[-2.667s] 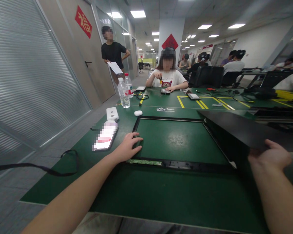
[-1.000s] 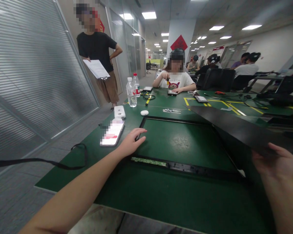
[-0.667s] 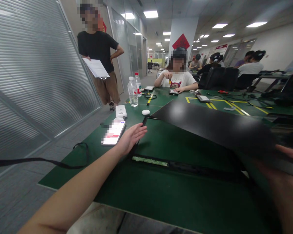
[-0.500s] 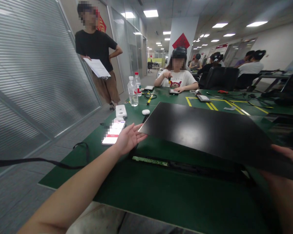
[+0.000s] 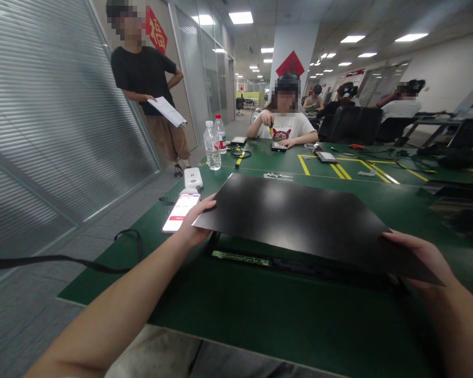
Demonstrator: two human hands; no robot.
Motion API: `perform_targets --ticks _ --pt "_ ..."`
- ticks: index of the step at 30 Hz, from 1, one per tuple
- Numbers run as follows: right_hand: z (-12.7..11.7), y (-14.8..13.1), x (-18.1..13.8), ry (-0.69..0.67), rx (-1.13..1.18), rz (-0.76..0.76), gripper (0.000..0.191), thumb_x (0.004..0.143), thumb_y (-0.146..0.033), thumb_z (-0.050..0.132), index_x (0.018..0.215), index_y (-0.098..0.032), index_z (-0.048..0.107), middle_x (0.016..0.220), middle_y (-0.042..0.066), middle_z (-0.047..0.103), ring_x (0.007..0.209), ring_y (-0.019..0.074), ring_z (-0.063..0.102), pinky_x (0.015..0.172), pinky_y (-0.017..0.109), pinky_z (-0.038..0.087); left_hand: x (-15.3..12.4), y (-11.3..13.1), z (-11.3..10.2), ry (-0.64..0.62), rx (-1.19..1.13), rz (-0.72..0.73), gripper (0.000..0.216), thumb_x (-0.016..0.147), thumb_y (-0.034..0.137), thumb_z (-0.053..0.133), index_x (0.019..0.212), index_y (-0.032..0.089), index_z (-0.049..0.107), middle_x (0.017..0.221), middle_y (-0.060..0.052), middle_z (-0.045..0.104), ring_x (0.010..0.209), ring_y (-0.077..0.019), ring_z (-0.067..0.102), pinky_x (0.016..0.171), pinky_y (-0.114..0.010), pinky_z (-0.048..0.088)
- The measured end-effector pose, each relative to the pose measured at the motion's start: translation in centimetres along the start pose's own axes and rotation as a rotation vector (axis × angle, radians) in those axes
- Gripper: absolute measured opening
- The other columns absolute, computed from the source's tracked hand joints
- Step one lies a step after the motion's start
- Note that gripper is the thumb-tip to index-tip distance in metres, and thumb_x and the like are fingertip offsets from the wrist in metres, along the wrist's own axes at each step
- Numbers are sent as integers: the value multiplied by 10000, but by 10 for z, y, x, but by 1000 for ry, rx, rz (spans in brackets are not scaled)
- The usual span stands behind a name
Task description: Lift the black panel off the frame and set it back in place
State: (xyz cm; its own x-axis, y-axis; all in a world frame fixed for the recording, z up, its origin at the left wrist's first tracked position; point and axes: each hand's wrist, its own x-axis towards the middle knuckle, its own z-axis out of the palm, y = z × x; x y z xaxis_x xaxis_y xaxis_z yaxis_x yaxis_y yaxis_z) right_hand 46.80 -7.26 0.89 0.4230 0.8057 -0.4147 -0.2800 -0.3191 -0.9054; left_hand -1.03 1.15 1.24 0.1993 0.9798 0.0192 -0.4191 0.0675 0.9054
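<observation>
A thin, black, faintly glossy sheet is held up level over the table, between my two hands. My left hand grips its left edge, thumb by the top side and fingers mostly hidden below. At the opposite edge, my right hand pinches the sheet, its thumb along the top and the other fingers underneath. Below the sheet lies a dark frame, mostly covered, with a narrow green circuit board showing along its near side.
A lit phone and a white power bank lie left of the sheet. Two bottles stand beyond them on the green table. Across it sits a person holding a tool; another person stands at left with papers.
The black sheet has shifted left and slightly toward me. My left hand, earlier open with spread fingers at the corner, has closed on the edge. My right hand has come further into view.
</observation>
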Motion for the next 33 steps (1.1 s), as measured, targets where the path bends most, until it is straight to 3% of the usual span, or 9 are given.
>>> perform_targets --ticks 6,15,23,33 --pt "8 0 4 -109 22 -38 494 628 -119 698 1111 -194 769 1000 106 830 773 224 793 654 312 666 -2 10 1 100 -9 87 707 774 215 738 1476 141 687 1019 -61 855 883 -284 800 858 -375 640" --pt "6 8 9 3 -88 -218 568 669 -128 694 1229 -228 690 928 122 831 786 231 791 596 253 617 -2 11 0 152 -7 70 683 740 203 733 1421 154 710 946 -53 839 869 -290 797 860 -389 650" --pt "11 6 5 127 -125 -291 589 575 -155 737 1162 -208 728 841 108 816 591 154 616 433 172 443 -4 0 3 59 52 91 779 741 293 799 1498 153 677 1233 -105 834 1143 -357 772 1019 -437 606" --pt "13 6 7 177 -107 -270 490 571 -135 721 1058 -191 713 762 104 786 529 127 533 396 149 377 -3 -15 5 57 40 -14 793 826 291 746 1598 185 601 1330 -108 812 1176 -357 769 1011 -461 617"
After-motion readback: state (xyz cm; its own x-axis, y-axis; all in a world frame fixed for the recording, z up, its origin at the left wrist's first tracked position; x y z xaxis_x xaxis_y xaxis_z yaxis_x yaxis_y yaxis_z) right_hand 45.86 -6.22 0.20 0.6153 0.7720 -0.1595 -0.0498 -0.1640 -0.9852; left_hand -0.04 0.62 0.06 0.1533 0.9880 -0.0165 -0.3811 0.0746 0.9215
